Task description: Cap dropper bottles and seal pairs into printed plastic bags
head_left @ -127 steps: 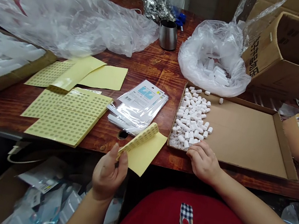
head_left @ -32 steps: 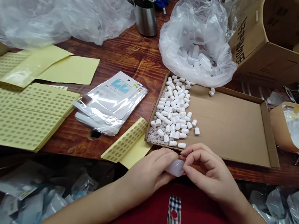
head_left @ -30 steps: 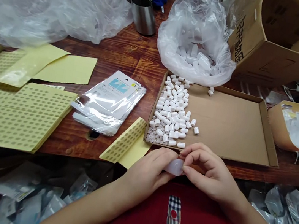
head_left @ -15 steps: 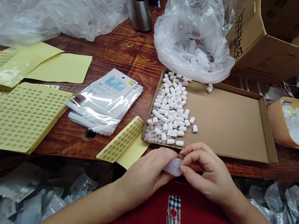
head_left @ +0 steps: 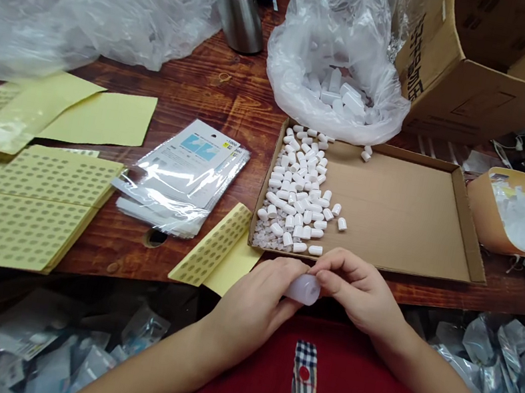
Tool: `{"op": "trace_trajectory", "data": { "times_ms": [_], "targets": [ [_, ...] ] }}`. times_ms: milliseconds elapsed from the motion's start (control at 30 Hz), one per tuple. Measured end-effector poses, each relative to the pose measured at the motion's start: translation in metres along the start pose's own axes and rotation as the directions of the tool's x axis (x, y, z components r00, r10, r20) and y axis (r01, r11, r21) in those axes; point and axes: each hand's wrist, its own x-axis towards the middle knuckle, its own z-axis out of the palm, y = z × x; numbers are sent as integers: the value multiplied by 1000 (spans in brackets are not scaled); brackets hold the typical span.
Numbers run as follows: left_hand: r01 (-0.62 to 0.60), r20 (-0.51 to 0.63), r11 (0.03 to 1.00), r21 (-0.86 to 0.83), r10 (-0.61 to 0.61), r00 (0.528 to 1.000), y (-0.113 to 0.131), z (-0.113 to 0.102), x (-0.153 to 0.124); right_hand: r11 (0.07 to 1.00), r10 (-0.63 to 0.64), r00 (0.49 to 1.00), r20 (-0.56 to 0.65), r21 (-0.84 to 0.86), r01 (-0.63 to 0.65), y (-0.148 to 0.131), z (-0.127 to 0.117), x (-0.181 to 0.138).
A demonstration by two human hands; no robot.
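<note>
My left hand (head_left: 266,292) is wrapped round a small translucent plastic bottle (head_left: 305,291), whose round end points right. Against the upper side of that end, my right hand (head_left: 353,287) has its thumb and fingertips pinched together. Whatever may be between those fingertips is hidden. Just beyond both hands lies a shallow cardboard tray (head_left: 407,212). Many white caps (head_left: 303,180) are heaped along its left side, with small clear pieces (head_left: 268,235) at the near left corner. Left of my hands is a folded yellow sticker sheet (head_left: 216,242).
Behind the tray stands an open plastic bag (head_left: 328,110) of translucent bottles, beside a cardboard box (head_left: 487,101). A peach-coloured container (head_left: 484,208) with clear pieces is at right. Flat printed packets (head_left: 186,169), yellow sticker sheets (head_left: 26,209) and a metal cup (head_left: 242,23) lie leftward.
The bottle has turned slightly, its round end facing me more. My right fingertips have shifted up and left, closing in a tighter pinch along its upper edge.
</note>
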Motion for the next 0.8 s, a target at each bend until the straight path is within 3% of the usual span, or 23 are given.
{"op": "trace_trajectory", "data": {
  "times_ms": [100,267,367,500,600,700,733,800],
  "targets": [
    [-46,-41,998,51,48,998,-1,-3,-2,1000,3,999,44,-30,-2,-1,1,0],
    [-206,-97,928,309,247,964,-2,-14,-3,900,-163,975,154,-382,211,-8,7,-3],
    [-256,-19,832,493,304,952,0,-22,2,800,-178,955,237,-530,280,-17,14,-1],
    [-325,203,728,604,254,946,1,-34,8,719,-13,969,246,-671,180,-25,28,11],
    [-385,356,792,475,227,906,-8,-56,13,779,86,968,237,-622,83,-19,31,22],
    [-360,412,877,319,213,886,-29,-96,35,911,142,967,211,-411,-44,-9,18,29],
    [-287,376,902,323,156,913,-37,-109,49,939,145,970,195,-337,-73,-7,11,30],
    [-40,169,900,434,-38,985,-52,-129,85,967,128,985,119,-236,-97,-4,-5,31]
  ]
}}
